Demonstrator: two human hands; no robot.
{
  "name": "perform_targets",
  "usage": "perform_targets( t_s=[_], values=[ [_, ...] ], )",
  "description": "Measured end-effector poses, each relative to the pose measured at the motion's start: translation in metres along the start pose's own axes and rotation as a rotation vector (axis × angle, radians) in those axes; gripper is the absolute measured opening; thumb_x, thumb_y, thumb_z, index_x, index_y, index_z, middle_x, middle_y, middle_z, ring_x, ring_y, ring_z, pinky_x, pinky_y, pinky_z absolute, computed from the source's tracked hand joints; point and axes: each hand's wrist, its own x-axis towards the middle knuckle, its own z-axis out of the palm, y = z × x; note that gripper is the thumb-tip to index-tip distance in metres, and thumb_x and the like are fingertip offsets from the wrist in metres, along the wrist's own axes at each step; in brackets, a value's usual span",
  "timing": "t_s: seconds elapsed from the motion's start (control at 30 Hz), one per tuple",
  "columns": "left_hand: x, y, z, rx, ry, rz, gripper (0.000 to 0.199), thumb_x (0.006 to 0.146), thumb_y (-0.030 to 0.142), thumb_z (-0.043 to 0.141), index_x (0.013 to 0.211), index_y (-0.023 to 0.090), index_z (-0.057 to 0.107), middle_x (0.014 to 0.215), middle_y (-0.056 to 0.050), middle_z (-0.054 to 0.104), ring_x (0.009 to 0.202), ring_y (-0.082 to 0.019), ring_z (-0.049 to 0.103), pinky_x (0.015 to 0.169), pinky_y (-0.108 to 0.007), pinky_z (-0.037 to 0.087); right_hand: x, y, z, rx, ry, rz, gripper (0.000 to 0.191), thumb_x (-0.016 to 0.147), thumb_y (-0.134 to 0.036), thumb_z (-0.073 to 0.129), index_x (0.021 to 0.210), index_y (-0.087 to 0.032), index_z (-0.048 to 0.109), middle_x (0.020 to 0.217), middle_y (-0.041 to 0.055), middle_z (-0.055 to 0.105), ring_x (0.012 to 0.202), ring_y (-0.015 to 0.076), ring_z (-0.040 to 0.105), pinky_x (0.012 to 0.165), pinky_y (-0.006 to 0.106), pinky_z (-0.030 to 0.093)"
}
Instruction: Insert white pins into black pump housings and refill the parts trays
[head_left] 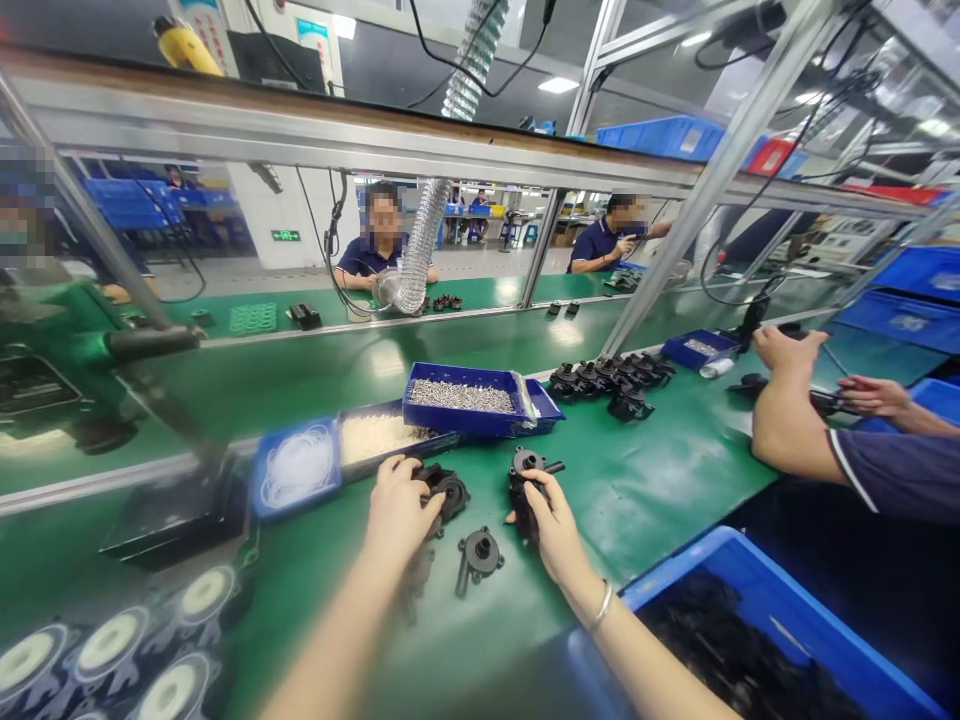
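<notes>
Green matting (652,500) is spread over the bench, and on it is set a hardware bin (454,418) of blue plastic, filled with small metal pieces. On the near side of the hardware bin, 2 bare hands are occupied. By the left hand (396,505), below the hardware bin's left half, a black housing (453,494) is grasped between curled fingers and thumb; whether more than 1 part is held there cannot be told. By the right hand (546,510), below the hardware bin's right end, a black stack (526,463) is gripped, topped by a round housing with a short pipe; how many pieces are stacked cannot be made out. A bracelet (604,605) is worn on that wrist. Nearer than the hardware bin, between the hands, 1 loose housing (481,552) is laid flat, touched by neither.

Left of the hardware bin, white tubing is contained in a blue tray (324,487). To its right, black parts (600,378) are clustered on the matting. Nearer than the hardware bin and to its right, more black parts are heaped in a blue crate (679,565). Well right of the hardware bin, a co-worker's hands (787,352) are seen.
</notes>
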Motion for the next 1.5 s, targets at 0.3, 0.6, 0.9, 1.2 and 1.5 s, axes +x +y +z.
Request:
perform_targets(
  t_s=[0.3, 0.6, 0.9, 1.2, 1.5],
  values=[
    [-0.043, -0.029, -0.02, -0.026, 0.195, -0.135, 0.026, 0.086, 0.038, 0.06, 0.101, 0.017, 0.06, 0.129, -0.015, 0.053, 0.132, -0.033, 0.041, 0.107, -0.053, 0.044, 0.0, 0.002, 0.003, 0.022, 0.019, -0.005, 0.037, 0.088, -0.05, 0.06, 0.115, -0.026, 0.053, 0.098, -0.0001, 0.059, 0.061, 0.0137, 0.064, 0.05, 0.024, 0.045],
    [-0.078, -0.023, -0.019, -0.155, 0.094, -0.008, 0.077, 0.081, 0.041, 0.064, 0.146, 0.023, 0.027, 0.155, -0.015, 0.029, 0.147, -0.036, 0.018, 0.112, -0.061, 0.032, 0.004, 0.001, 0.006, 0.0, 0.026, 0.011, 0.037, 0.09, -0.052, 0.055, 0.115, -0.025, 0.056, 0.103, 0.0036, 0.063, 0.063, 0.0169, 0.065, 0.059, 0.03, 0.05],
    [-0.077, -0.028, -0.003, -0.328, 0.223, -0.002, 0.111, 0.071, 0.039, 0.078, 0.15, 0.016, 0.003, 0.156, -0.025, 0.014, 0.147, -0.038, 0.015, 0.115, -0.062, 0.026, 0.004, -0.002, 0.015, -0.176, 0.063, -0.034, 0.039, 0.089, -0.053, 0.054, 0.117, -0.026, 0.056, 0.102, 0.0038, 0.063, 0.062, 0.0181, 0.063, 0.055, 0.031, 0.049],
    [-0.089, -0.027, 0.008, -0.298, 0.293, -0.042, 0.117, 0.064, 0.046, 0.082, 0.149, 0.014, 0.008, 0.153, -0.026, 0.018, 0.146, -0.041, 0.015, 0.115, -0.062, 0.026, 0.002, -0.005, 0.023, -0.295, 0.075, -0.131, 0.04, 0.089, -0.054, 0.051, 0.112, -0.025, 0.065, 0.112, 0.0021, 0.066, 0.091, 0.0214, 0.064, 0.083, 0.036, 0.053],
    [-0.09, -0.033, 0.01, -0.284, 0.272, -0.039, 0.117, 0.064, 0.047, 0.081, 0.149, 0.013, 0.009, 0.152, -0.026, 0.019, 0.146, -0.04, 0.015, 0.117, -0.061, 0.022, 0.001, -0.01, 0.025, -0.401, -0.05, -0.283, 0.038, 0.093, -0.051, 0.048, 0.112, -0.026, 0.069, 0.12, 0.0017, 0.065, 0.117, 0.0235, 0.056, 0.109, 0.038, 0.036]
  ],
)
